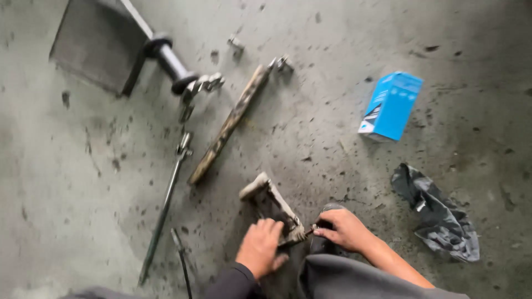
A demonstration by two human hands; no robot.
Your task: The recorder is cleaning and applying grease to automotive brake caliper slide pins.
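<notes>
A dirty, worn metal bracket-like part [270, 200] lies on the concrete floor in front of me. My left hand [260, 247] presses down on its near end, fingers curled over it. My right hand [344, 228] pinches a small dark piece at the same end of the part, right next to my left fingers. What that small piece is cannot be made out. My grey trouser leg [343, 277] fills the bottom edge.
A long flat rusty bar [230, 124] lies diagonally ahead, a thin metal rod [166, 205] to its left. A dark cylinder with a clamp [174, 65] sits beside a grey plate [97, 41]. A blue box [391, 105] and a crumpled dark rag [438, 213] lie right.
</notes>
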